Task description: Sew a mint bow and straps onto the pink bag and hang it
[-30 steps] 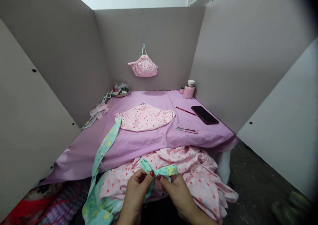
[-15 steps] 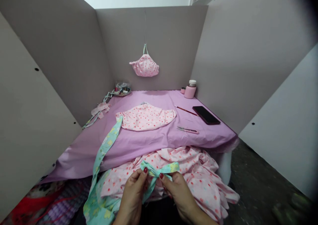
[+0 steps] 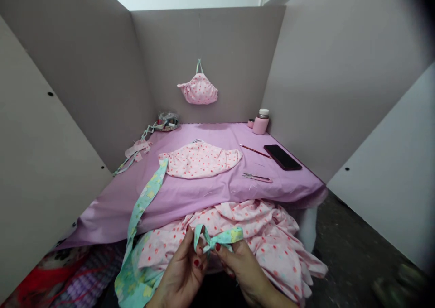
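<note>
A small green bow with yellow patches (image 3: 219, 239) is held above pink dotted cloth (image 3: 272, 235) heaped at the table's front edge. My right hand (image 3: 243, 262) pinches the bow near its knot, thumb on top. My left hand (image 3: 186, 265) is at the bow's left loop, with a finger inside or behind the loop and the thumb raised apart; its other fingers curl below. On the table lies a pink dotted piece (image 3: 200, 160) with a long green strap (image 3: 146, 199) running down its left side to the lap.
Pink-handled snips (image 3: 258, 178), a thin red stick (image 3: 253, 151) and a black phone (image 3: 282, 157) lie on the right. A pink jar (image 3: 260, 123) and a basket of small items (image 3: 167, 122) stand at the back. A dotted pouch (image 3: 199, 89) hangs before the panel.
My left hand has loosened its pinch and turned, spreading its thumb and fingers at the left loop. That loop now stands more upright; my right hand keeps its hold.
</note>
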Demonstrator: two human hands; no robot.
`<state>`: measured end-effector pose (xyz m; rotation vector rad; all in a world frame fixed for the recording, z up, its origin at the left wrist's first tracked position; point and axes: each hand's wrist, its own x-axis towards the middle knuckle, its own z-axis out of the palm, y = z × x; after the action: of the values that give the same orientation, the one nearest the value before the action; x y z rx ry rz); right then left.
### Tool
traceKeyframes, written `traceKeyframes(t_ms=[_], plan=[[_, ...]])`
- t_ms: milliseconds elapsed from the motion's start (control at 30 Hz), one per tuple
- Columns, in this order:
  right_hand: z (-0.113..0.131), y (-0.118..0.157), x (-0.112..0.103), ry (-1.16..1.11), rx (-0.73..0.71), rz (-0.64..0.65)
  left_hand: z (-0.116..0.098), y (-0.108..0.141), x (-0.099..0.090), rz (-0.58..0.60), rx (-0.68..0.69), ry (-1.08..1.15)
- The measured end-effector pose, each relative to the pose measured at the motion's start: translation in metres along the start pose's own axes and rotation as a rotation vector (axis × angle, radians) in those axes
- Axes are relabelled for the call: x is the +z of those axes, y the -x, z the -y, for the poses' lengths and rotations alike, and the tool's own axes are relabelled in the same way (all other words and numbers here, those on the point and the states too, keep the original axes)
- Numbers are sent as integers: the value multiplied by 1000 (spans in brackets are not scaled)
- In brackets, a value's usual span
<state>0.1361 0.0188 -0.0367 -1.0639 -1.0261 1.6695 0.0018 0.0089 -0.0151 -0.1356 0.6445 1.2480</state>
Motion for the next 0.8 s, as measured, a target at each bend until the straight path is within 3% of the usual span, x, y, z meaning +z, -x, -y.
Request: traceKeyframes(t_ms=[133,333,400,467,533,633,700,800], plan=[[-3,-4,-4,16,15,-23,-5,2,2,-26,2,-73],[3,-1,-5,45,-87,-31,-13,-1,-3,-155,124,-390],[4,0,-5,74,-144,7,-18,-3,-6,-173,243,-609],[4,0,-6,116,-176,38,-25,-2,-7,-187,459,-872],[3,-1,-7,139,-185,59,-33,2,-2,-130,673,-1208],[2,-1,-7,191,-191,65,-39,10,14,127,792,-1778],[1,-2,-8,254,-197,60,-38,12,26,257,735,-2148],[-1,-2,-10,308,-191,48,-37,11,40,297,593,-2447]])
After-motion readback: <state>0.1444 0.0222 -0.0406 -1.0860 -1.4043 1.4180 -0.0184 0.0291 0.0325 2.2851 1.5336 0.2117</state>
